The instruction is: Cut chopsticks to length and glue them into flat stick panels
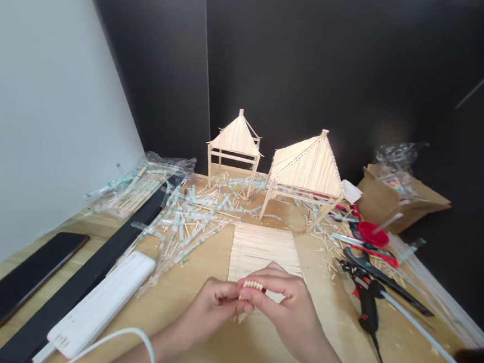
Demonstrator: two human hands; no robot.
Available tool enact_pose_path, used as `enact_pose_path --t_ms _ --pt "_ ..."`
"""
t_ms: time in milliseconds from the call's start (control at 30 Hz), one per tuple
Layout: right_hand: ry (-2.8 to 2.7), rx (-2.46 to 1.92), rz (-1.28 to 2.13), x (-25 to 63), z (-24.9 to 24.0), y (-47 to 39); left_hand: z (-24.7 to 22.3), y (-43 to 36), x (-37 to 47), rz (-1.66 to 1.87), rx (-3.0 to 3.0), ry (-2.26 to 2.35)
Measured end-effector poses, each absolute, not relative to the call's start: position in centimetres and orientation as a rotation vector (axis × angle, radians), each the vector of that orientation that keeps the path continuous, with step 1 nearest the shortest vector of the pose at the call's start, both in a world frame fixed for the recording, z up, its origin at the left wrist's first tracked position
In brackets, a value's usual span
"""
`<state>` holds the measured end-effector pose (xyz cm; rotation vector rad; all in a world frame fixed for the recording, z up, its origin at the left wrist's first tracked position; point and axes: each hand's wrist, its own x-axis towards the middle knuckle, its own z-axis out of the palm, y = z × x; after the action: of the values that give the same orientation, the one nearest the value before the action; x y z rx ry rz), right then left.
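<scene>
My left hand (219, 301) and my right hand (293, 304) meet at the front middle of the table. Between their fingertips is a small row of wooden sticks (253, 285), its pale ends lined up side by side. Both hands are closed on it, with thumbs and forefingers pinching. A few stick ends poke out below the fingers; the rest of the sticks is hidden. Just beyond the hands lies a flat panel of thin sticks (265, 247), partly covered by my right hand. Behind it stand two stick pavilions, a smaller one (235, 137) and a larger one (309, 167).
Plastic wrappers and loose sticks (185, 216) litter the left middle. A phone (23, 279), a black bar (95, 268) and a white power strip (103, 302) lie at left. On the right are a glue gun (366, 301), a red dish (372, 234), glue sticks and a paper bag (406, 201).
</scene>
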<state>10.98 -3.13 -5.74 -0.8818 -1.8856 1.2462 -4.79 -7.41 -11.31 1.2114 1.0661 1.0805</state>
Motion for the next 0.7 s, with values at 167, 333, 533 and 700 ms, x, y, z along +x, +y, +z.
enact_pose_path --t_ms 167,333,533,700 --pt "-1.834 -0.884 1.222 10.9 -5.9 -3.6 -11.7 -7.7 -5.0 1.115 1.397 1.192" --pt "-1.798 -0.887 1.246 12.4 -6.1 -4.3 -11.4 -7.6 -5.3 1.041 1.524 1.213" --pt "-1.889 -1.217 1.164 19.5 -8.9 -6.6 -10.9 -7.6 -5.5 0.966 1.571 1.272" --pt "-1.843 -1.713 0.927 28.9 -12.2 -8.0 -11.3 -7.4 -5.7 0.986 1.54 1.301"
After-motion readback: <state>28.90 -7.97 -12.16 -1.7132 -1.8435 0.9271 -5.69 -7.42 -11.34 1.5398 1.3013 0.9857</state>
